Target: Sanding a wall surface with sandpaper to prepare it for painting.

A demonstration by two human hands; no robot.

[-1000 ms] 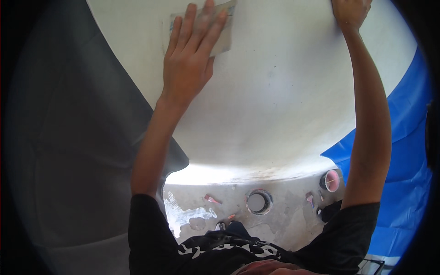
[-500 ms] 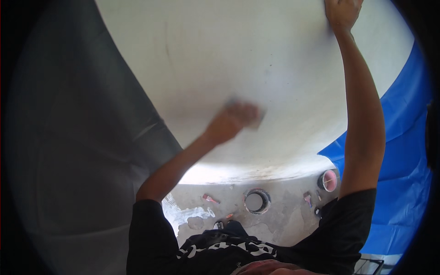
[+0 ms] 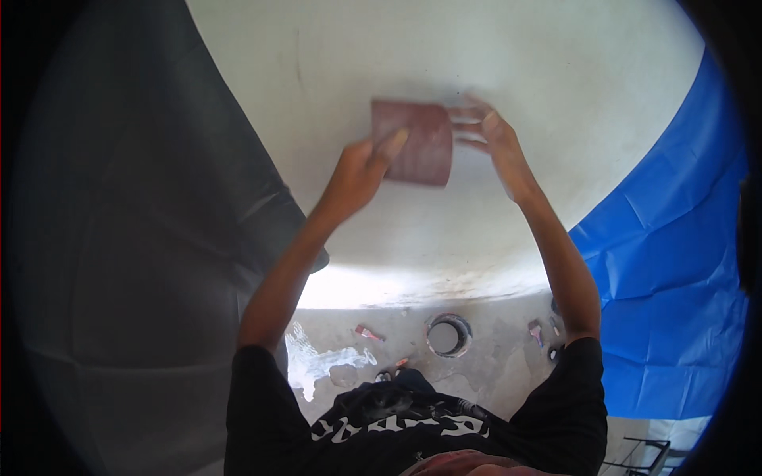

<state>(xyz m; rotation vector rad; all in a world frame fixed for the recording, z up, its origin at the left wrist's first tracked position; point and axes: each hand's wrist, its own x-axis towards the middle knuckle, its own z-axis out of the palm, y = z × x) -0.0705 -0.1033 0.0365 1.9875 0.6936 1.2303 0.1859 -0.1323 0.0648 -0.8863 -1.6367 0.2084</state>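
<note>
A reddish-brown sheet of sandpaper (image 3: pixel 418 141) is held up in front of a large white curved surface (image 3: pixel 476 71). My left hand (image 3: pixel 361 170) grips its left edge, thumb across the front. My right hand (image 3: pixel 494 143) is at the sheet's right edge, fingers spread and blurred; whether they pinch the sheet I cannot tell.
A dark grey tarp (image 3: pixel 135 238) hangs on the left and a blue tarp (image 3: pixel 675 278) on the right. On the concrete floor below lie a round tin (image 3: pixel 448 335), a small brush (image 3: pixel 369 333), white spills (image 3: pixel 317 361) and small items (image 3: pixel 540 329).
My left hand came down from the top of the white surface to mid-height and turned the sheet face out. My right hand left the upper surface and came down to the sheet.
</note>
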